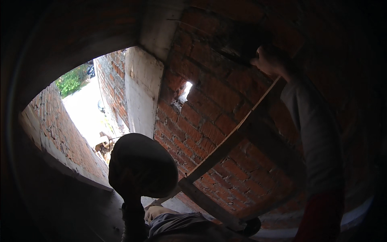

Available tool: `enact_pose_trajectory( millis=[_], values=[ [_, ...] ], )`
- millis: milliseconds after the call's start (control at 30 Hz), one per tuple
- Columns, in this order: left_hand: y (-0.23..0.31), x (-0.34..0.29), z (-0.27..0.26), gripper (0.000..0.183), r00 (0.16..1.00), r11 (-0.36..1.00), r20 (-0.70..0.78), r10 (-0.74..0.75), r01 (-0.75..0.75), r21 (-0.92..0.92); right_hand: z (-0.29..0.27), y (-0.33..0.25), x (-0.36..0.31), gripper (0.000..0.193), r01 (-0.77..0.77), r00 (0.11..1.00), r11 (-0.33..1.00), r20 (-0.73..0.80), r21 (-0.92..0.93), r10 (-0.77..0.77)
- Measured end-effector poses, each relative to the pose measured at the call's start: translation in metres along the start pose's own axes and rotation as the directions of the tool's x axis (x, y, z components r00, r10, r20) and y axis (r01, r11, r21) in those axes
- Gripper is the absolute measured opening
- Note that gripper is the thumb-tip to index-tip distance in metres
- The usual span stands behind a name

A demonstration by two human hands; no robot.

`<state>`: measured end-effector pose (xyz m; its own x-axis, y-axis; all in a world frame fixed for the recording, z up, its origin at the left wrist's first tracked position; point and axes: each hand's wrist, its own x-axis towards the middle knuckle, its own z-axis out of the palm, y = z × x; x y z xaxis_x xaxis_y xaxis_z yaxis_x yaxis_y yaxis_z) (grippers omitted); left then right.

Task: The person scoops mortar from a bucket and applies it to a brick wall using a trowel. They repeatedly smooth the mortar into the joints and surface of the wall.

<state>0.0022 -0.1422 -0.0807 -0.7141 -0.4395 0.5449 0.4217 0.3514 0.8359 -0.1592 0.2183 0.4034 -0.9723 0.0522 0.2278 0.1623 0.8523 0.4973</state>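
From below, my left hand (131, 186) grips a round, shallow bowl (147, 163), dark against the bright opening behind it. Its inside lies in shadow, so its contents cannot be made out. My right arm, in a grey sleeve, reaches up along the right side. High against the brick wall (213, 86), my right hand (268, 62) has its fingers closed beside a dark, flat-edged shape (238, 50). Shadow hides most of what the right hand holds.
A wooden ladder-like frame (225, 141) slants in front of the wall, with a crosspiece low down. A small hole (186, 90) lets light through the bricks. Left of a pale post (141, 84), an arched opening shows a sunlit passage between brick walls (60, 121) and greenery (70, 82).
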Motion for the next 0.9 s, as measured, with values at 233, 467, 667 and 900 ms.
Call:
enact_pose_trajectory(
  millis=[233, 467, 667, 900],
  values=[
    [-0.008, 0.004, -0.02, 0.042, 0.998, 0.998, 0.06, -0.03, 0.028, 0.048, 0.001, 0.014, 0.02, 0.052, 0.009, 1.0, 0.999, -0.001, 0.04, -0.009],
    [0.031, 0.026, -0.017, 0.041, 0.999, 0.999, 0.005, -0.042, 0.042, -0.021, -0.013, 0.049, 0.022, 0.057, -0.035, 0.999, 0.987, -0.018, 0.155, 0.038],
    [0.031, 0.032, -0.016, 0.04, 0.998, 0.992, 0.024, 0.051, -0.053, 0.112, -0.019, 0.071, 0.008, 0.046, 0.044, 0.967, 0.993, -0.256, 0.106, -0.016],
    [0.038, 0.025, 0.001, 0.053, 0.976, 0.928, 0.012, -0.215, 0.209, -0.309, -0.028, 0.023, -0.075, 0.05, -0.034, 0.902, 0.995, -0.425, 0.097, 0.073]
  ],
)
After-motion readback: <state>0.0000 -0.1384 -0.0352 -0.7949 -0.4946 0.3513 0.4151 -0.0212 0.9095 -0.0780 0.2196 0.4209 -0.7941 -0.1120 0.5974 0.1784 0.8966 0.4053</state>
